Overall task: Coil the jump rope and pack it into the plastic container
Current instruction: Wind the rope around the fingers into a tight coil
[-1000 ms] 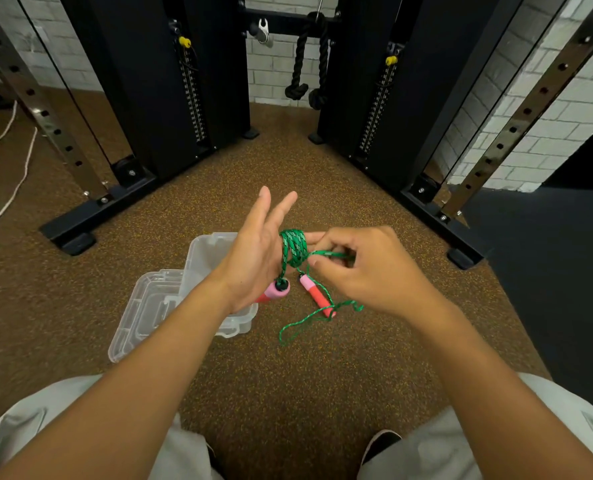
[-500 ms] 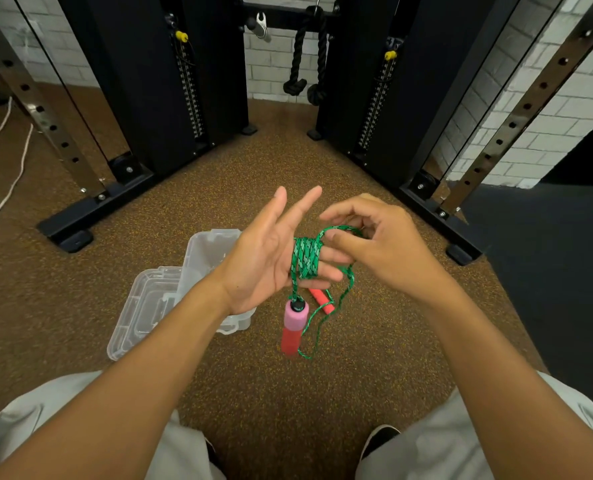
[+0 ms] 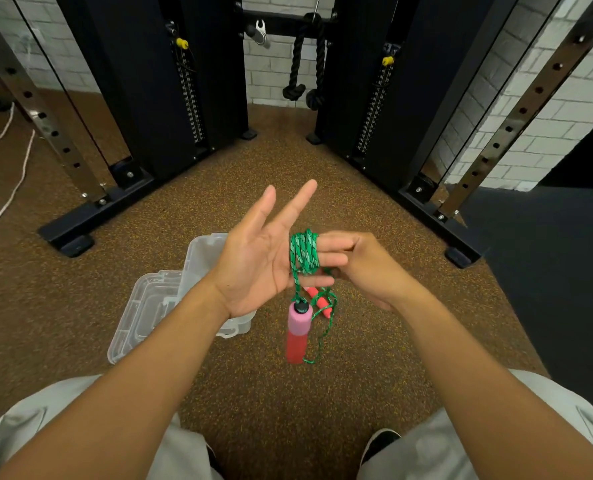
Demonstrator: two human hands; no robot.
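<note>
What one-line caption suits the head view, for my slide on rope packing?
Green rope wound around left hand fingers, right hand wrapping, open plastic container behind.

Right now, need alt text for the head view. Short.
A person's left hand, palm up with fingers spread, has a green jump rope wound around two fingers while the right hand holds the rope beside the coil. One pink and red handle hangs below; an open clear plastic container sits on the brown gym floor behind.

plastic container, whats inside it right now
The plastic container looks empty through its clear walls, but the left hand and forearm cover much of it. Its lid lies open alongside.
</note>
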